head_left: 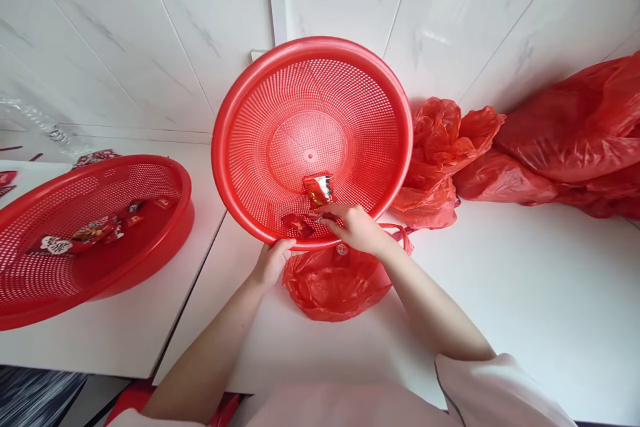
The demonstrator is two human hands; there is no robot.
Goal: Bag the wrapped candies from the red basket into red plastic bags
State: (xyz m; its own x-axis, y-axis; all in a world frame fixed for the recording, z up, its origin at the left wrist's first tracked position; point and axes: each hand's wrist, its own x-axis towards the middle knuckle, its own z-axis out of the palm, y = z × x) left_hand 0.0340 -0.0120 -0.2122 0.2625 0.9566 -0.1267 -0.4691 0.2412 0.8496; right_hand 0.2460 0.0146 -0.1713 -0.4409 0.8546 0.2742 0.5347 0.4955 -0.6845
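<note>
A round red perforated basket is tipped up toward me against the tiled wall. My left hand is closed on its lower rim. My right hand reaches inside over the rim, its fingers pinched at a small red packet lying near the bottom edge. A second red and silver packet rests just above on the basket's mesh. Directly below the basket sits a crumpled red plastic bag on the white table.
A second red basket with several small packets stands on the left table. Red plastic bags are heaped against the wall at right. A gap separates the two tables.
</note>
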